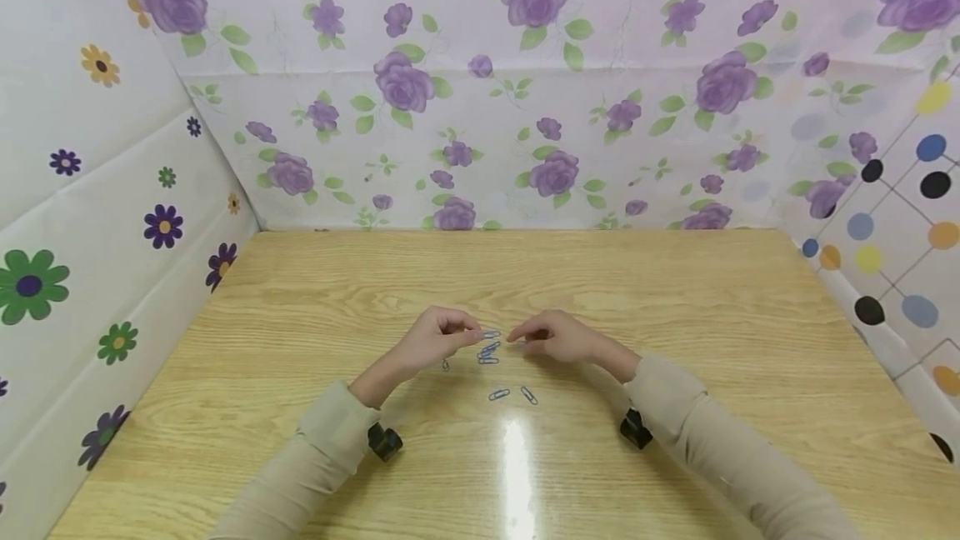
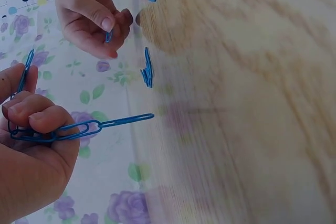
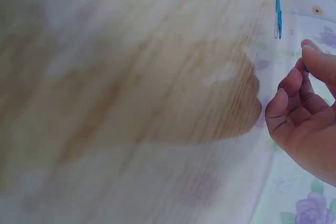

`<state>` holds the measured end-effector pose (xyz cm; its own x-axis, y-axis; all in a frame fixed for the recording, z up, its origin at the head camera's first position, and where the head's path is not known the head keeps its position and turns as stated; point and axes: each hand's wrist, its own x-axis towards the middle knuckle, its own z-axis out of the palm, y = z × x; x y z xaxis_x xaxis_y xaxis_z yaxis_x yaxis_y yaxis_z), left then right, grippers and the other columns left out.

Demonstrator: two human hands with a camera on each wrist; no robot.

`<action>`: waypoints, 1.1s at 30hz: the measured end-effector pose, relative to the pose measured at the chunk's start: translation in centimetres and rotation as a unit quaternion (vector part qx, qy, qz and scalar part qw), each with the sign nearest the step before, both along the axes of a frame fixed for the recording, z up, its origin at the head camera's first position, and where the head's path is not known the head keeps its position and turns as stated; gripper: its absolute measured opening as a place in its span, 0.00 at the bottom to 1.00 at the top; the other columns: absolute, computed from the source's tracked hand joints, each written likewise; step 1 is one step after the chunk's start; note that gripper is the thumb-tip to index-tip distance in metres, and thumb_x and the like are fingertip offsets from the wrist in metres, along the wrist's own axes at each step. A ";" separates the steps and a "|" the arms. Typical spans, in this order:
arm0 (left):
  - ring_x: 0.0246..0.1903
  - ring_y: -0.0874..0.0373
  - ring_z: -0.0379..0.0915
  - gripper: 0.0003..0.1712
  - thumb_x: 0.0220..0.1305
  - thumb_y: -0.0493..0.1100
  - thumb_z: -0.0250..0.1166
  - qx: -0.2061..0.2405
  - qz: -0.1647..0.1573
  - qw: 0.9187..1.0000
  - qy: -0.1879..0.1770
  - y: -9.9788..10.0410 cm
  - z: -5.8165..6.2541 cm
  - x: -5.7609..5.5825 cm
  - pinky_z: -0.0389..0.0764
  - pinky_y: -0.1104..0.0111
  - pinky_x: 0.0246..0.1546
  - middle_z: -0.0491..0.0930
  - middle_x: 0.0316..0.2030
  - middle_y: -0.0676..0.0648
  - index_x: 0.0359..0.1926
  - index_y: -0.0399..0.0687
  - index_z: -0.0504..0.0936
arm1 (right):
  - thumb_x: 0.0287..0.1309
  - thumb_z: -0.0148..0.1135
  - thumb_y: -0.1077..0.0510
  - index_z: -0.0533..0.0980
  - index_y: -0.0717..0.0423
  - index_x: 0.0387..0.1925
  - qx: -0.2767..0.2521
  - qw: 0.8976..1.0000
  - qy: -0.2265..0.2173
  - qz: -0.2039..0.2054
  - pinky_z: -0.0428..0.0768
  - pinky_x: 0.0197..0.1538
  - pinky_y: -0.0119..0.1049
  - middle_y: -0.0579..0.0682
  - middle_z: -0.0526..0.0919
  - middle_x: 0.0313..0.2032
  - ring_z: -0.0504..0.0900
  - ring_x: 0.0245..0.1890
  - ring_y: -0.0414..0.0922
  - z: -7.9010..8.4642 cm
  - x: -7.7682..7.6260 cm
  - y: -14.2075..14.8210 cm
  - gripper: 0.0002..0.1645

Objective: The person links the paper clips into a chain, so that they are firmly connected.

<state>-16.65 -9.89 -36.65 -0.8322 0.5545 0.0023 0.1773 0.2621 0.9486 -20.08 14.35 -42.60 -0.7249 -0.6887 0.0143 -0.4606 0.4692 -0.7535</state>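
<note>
In the head view my left hand [image 1: 429, 345] is just left of a small pile of blue paper clips [image 1: 488, 352]. It holds a chain of linked blue paper clips [image 2: 126, 121]. One end clip [image 2: 25, 74] is pinched between thumb and forefinger and points up, while the rest runs under the curled fingers and out past the palm. Across the pile, my right hand [image 1: 564, 338] pinches a single blue paper clip [image 2: 108, 36] between thumb and forefinger. Most of that clip is hidden by the fingertips.
Two loose paper clips, one on the left [image 1: 498, 395] and one on the right [image 1: 528, 395], lie on the wooden table [image 1: 637, 282] nearer me than the pile. Flower-patterned cloth [image 1: 480, 140] rises behind the table's far edge.
</note>
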 end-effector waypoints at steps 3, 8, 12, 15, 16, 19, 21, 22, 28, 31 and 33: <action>0.13 0.64 0.55 0.09 0.61 0.33 0.58 0.002 -0.001 1.000 0.000 0.0 0.0 0.0 0.59 0.74 0.17 0.62 0.12 0.52 0.36 0.28 0.80 | 0.57 0.57 0.67 0.80 0.60 0.43 -0.010 1.000 -0.006 -0.007 0.75 0.41 0.32 0.50 0.82 0.41 0.77 0.38 0.41 0.0 0.2 0.2 0.12; 0.12 0.65 0.55 0.09 0.61 0.32 0.58 0.004 -0.005 1.000 -0.002 0.1 -0.1 0.0 0.58 0.74 0.17 0.62 0.12 0.53 0.36 0.26 0.79 | 0.56 0.58 0.68 0.80 0.60 0.40 -0.021 0.999 -0.008 -0.034 0.75 0.37 0.33 0.52 0.82 0.35 0.75 0.32 0.40 0.2 0.6 0.4 0.11; 0.12 0.65 0.54 0.10 0.61 0.32 0.58 0.003 -0.007 1.000 -0.003 0.1 -0.1 0.0 0.58 0.74 0.16 0.62 0.11 0.53 0.37 0.25 0.79 | 0.54 0.59 0.68 0.81 0.60 0.39 -0.025 0.998 -0.003 -0.050 0.75 0.37 0.33 0.52 0.82 0.32 0.75 0.30 0.39 0.6 0.9 0.4 0.10; 0.12 0.65 0.54 0.10 0.61 0.33 0.58 0.003 -0.009 1.000 -0.002 0.1 -0.1 -0.1 0.58 0.75 0.16 0.62 0.11 0.54 0.37 0.25 0.79 | 0.53 0.60 0.67 0.81 0.61 0.39 -0.029 0.998 0.000 -0.061 0.76 0.38 0.34 0.53 0.83 0.34 0.78 0.33 0.40 1.1 1.2 0.4 0.10; 0.12 0.65 0.54 0.10 0.61 0.33 0.58 0.004 -0.010 1.000 -0.001 0.1 -0.1 -0.1 0.58 0.75 0.16 0.61 0.11 0.54 0.37 0.25 0.79 | 0.53 0.61 0.66 0.81 0.62 0.39 -0.032 0.997 -0.001 -0.065 0.76 0.38 0.35 0.53 0.83 0.35 0.79 0.33 0.40 1.2 1.3 0.4 0.10; 0.12 0.65 0.54 0.10 0.61 0.33 0.58 0.005 -0.011 1.000 0.000 0.1 -0.1 -0.1 0.57 0.75 0.16 0.61 0.11 0.54 0.37 0.25 0.79 | 0.53 0.61 0.65 0.80 0.65 0.39 -0.047 0.996 -0.016 -0.080 0.77 0.39 0.35 0.55 0.83 0.36 0.81 0.35 0.41 1.7 1.7 0.4 0.11; 0.12 0.65 0.54 0.10 0.61 0.33 0.58 0.006 -0.012 1.000 0.000 0.1 -0.1 -0.1 0.57 0.74 0.16 0.61 0.11 0.54 0.37 0.26 0.79 | 0.52 0.62 0.66 0.80 0.67 0.39 -0.059 0.993 -0.033 -0.093 0.78 0.38 0.36 0.56 0.83 0.35 0.82 0.34 0.43 2.0 1.9 0.5 0.11; 0.12 0.65 0.54 0.10 0.61 0.33 0.58 0.006 -0.012 1.000 -0.001 0.1 0.0 -0.1 0.57 0.74 0.16 0.61 0.11 0.53 0.37 0.26 0.80 | 0.52 0.62 0.66 0.79 0.67 0.39 -0.064 0.992 -0.040 -0.100 0.79 0.38 0.36 0.56 0.83 0.34 0.82 0.33 0.43 2.2 2.0 0.5 0.11; 0.12 0.65 0.54 0.10 0.62 0.33 0.57 0.004 -0.016 1.000 -0.001 0.2 0.0 -0.1 0.58 0.74 0.16 0.62 0.11 0.53 0.37 0.27 0.80 | 0.52 0.62 0.67 0.77 0.69 0.37 -0.075 0.988 -0.053 -0.128 0.78 0.34 0.36 0.54 0.83 0.29 0.82 0.29 0.47 3.4 2.8 0.4 0.09; 0.12 0.64 0.53 0.10 0.62 0.33 0.57 0.004 -0.019 1.000 -0.001 0.2 0.0 -0.1 0.58 0.74 0.16 0.61 0.11 0.53 0.37 0.27 0.79 | 0.53 0.61 0.68 0.76 0.68 0.33 -0.081 0.987 -0.044 -0.128 0.77 0.32 0.35 0.55 0.83 0.27 0.82 0.29 0.52 4.1 3.3 0.2 0.06; 0.12 0.64 0.53 0.10 0.62 0.33 0.57 0.005 -0.021 1.000 0.000 0.2 0.1 -0.1 0.58 0.74 0.17 0.61 0.11 0.53 0.37 0.26 0.79 | 0.53 0.61 0.68 0.76 0.65 0.30 -0.084 0.987 -0.040 -0.131 0.75 0.30 0.34 0.55 0.83 0.26 0.81 0.29 0.55 4.2 3.3 0.2 0.03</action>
